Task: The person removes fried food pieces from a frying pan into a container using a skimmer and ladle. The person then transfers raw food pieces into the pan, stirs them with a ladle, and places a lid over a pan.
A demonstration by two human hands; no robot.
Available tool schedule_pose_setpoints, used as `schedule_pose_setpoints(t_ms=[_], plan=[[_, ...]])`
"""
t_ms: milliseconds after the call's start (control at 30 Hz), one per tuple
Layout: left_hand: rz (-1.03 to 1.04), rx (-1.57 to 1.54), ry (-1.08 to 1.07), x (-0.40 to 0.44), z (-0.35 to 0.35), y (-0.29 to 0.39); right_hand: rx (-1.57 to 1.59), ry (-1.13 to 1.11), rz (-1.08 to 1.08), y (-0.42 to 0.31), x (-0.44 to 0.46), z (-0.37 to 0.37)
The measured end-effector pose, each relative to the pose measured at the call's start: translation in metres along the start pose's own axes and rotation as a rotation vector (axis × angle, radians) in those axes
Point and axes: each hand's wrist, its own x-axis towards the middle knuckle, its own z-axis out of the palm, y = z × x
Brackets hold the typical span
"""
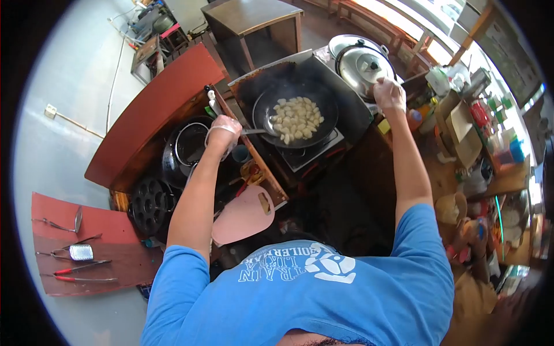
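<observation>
A black wok (262, 104) sits on a stove, holding many pale, steaming pieces of food (297, 118). My left hand (225, 131), in a thin clear glove, is closed around the handle of a metal ladle (258, 131). The ladle's head reaches into the wok at the food's left edge. My right hand (390, 95), also gloved, has its fingers curled at the near edge of a shiny metal pot lid (359, 72). Whether it grips the lid or something small is hidden.
Left of the stove stand a dark pot (190, 144), a round-welled pan (153, 203) and a pink cutting board (245, 216). Tongs (83, 273) lie on a red board (133, 271). A cluttered shelf (508, 183) lines the right side. Metal guards (343, 92) flank the wok.
</observation>
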Motion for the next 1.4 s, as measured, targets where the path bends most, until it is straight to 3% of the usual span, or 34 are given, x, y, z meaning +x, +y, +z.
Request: schedule_pose_setpoints(t_ms=[33,67,133,167,200,233,267,300,333,367,433,533,567,633,667,733,800,867,967,1000,1067,1133,1200,1267,1300,1333,1400], plan=[[-0.212,-0.414,-0.027,0.019,0.027,-0.001,-0.049,-0.067,-0.039,0.004,0.032,0.003],[-0.228,-0.417,-0.034,0.019,0.015,0.006,-0.049,-0.184,0.0,0.017,0.068,0.02],[-0.603,-1.015,-0.183,0.006,-0.014,0.029,-0.249,-0.202,-0.206,0.041,0.118,0.052],[-0.657,-1.048,-0.171,0.009,-0.011,0.036,-0.186,-0.144,-0.174,0.078,0.149,0.096],[-0.655,-1.042,-0.176,0.018,0.001,0.041,-0.121,-0.089,-0.142,0.102,0.171,0.137],[-0.655,-0.977,-0.144,0.024,0.008,0.047,-0.196,-0.218,-0.154,0.088,0.169,0.119],[-0.656,-0.915,-0.117,0.029,0.016,0.055,-0.337,-0.292,-0.218,0.103,0.187,0.145],[-0.486,-0.708,-0.135,0.032,0.02,0.058,-0.411,-0.416,-0.236,0.101,0.191,0.141],[-0.48,-0.666,-0.089,0.031,0.026,0.064,-0.439,-0.47,-0.225,0.094,0.195,0.139],[-0.417,-0.605,-0.075,0.03,0.02,0.069,-0.401,-0.443,-0.213,0.116,0.208,0.17],[-0.24,-0.389,0.013,0.03,0.034,0.076,-0.445,-0.444,-0.308,0.093,0.195,0.142],[-0.506,-0.748,0.112,0.045,0.052,0.092,-0.353,-0.395,-0.24,0.118,0.208,0.173],[-0.529,-0.763,0.109,0.052,0.066,0.098,-0.393,-0.416,-0.252,0.116,0.209,0.174],[-0.447,-0.823,0.38,0.062,0.094,0.111,-0.395,-0.435,-0.312,0.117,0.208,0.174],[-0.472,-0.837,0.381,0.071,0.102,0.112,-0.349,-0.423,-0.303,0.114,0.206,0.169],[-0.241,-0.315,0.014,0.092,0.105,0.112,-0.332,-0.465,-0.237,0.118,0.21,0.177],[-0.334,-0.453,-0.03,0.054,0.032,0.107,-0.311,-0.508,-0.225,0.108,0.205,0.163],[-0.256,-0.343,-0.077,0.039,0.014,0.103,-0.32,-0.41,-0.254,0.107,0.205,0.162],[-0.29,-0.35,-0.033,0.032,0.016,0.105,-0.211,-0.441,-0.18,0.094,0.211,0.146],[-0.304,-0.357,0.004,0.033,0.021,0.106,-0.253,-0.36,-0.246,0.103,0.219,0.152],[-0.3,-0.357,0.012,0.031,0.026,0.109,-0.365,-0.237,-0.634,0.169,0.266,0.203],[-0.37,-0.284,0.267,0.021,0.016,0.112,-0.283,-0.196,-0.561,0.127,0.245,0.153],[-0.332,-0.353,0.263,0.025,0.019,0.113,-0.16,-0.297,-0.318,0.078,0.221,0.098],[-0.45,-0.637,0.316,0.023,0.013,0.117,-0.192,-0.21,-0.446,0.065,0.217,0.079],[-0.515,-0.83,0.334,0.02,0.004,0.118,-0.145,-0.198,-0.41,0.059,0.216,0.068],[-0.508,-0.832,0.329,0.015,-0.004,0.118,-0.097,-0.186,-0.372,0.052,0.215,0.057],[-0.357,-0.775,0.502,0.001,-0.02,0.119,-0.333,-0.166,-0.534,0.035,0.218,0.042]])
